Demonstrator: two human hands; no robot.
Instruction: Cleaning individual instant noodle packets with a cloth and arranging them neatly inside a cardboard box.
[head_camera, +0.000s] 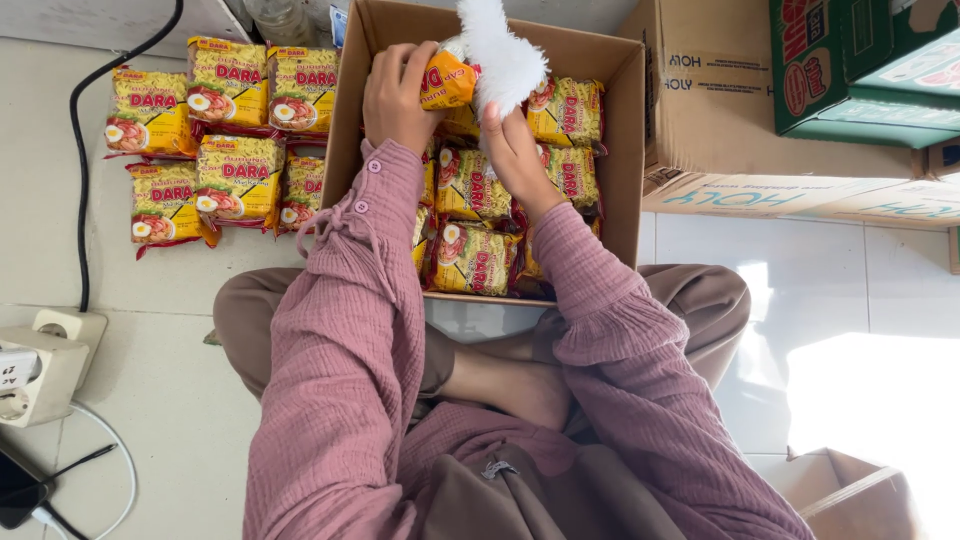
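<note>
**Now both hands meet over the open box**

Now your left hand (398, 92) grips one yellow noodle packet (448, 80) above the far end of the open cardboard box (345, 120); the fingers wrap closed round the packet's left end, so that hand is holding it; your right hand (512, 150) sits just at four o'clock from the packet, holding a white fluffy cloth (505, 50) pressed against the packet's right side, though how tightly those fingers close is partly hidden by the cloth. The packet's long axis runs roughly nine o'clock to three o'clock, tilted a little; the cloth rises from it towards twelve o'clock; the left hand is the nearer of the two, being already on it.

Below your hands the box holds more of the same yellow packets (470, 190), laid flat in rows and filling much of the floor of the box; you cannot tell how deep they are stacked. Out at nine to ten o'clock of the box, a second group of packets (225, 130) lies on the tiled floor (160, 380), touching one another in two loose rows. At two o'clock stand other cartons (720, 110), closed; a small open box (850, 495) shows at five o'clock, its contents out of sight.
</note>
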